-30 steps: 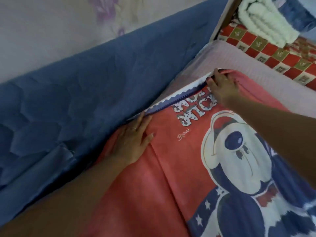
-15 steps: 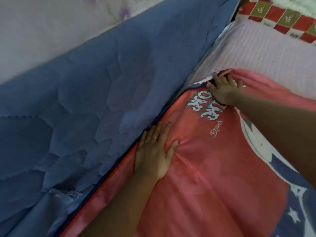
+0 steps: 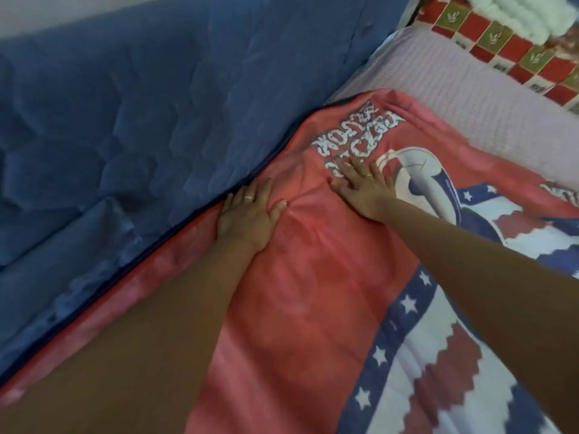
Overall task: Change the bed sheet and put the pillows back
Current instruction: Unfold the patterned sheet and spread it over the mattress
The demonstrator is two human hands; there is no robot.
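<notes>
Head camera looks down on the red cartoon-print bed sheet (image 3: pixel 313 292), now lying flat across the mattress with its far edge drawn right up against the blue quilted cover (image 3: pixel 156 104) that rises along the wall side. A moment ago the right hand (image 3: pixel 363 189) was up at the sheet's top corner, tucking it down beside the lilac checked pillow (image 3: pixel 470 98); it has since come back toward the middle and rests palm-down, fingers spread, over the printed lettering. The left hand (image 3: pixel 250 214) has stayed at the seam by the blue cover, also flat and spread, pinching nothing. That reads to me as the corner tuck being finished and smoothing under way. The sheet's long axis runs from the near right of the view up toward the pillow end, lettering at the head. Beyond the pillow sits a red-and-gold checked cloth (image 3: pixel 501 42).
</notes>
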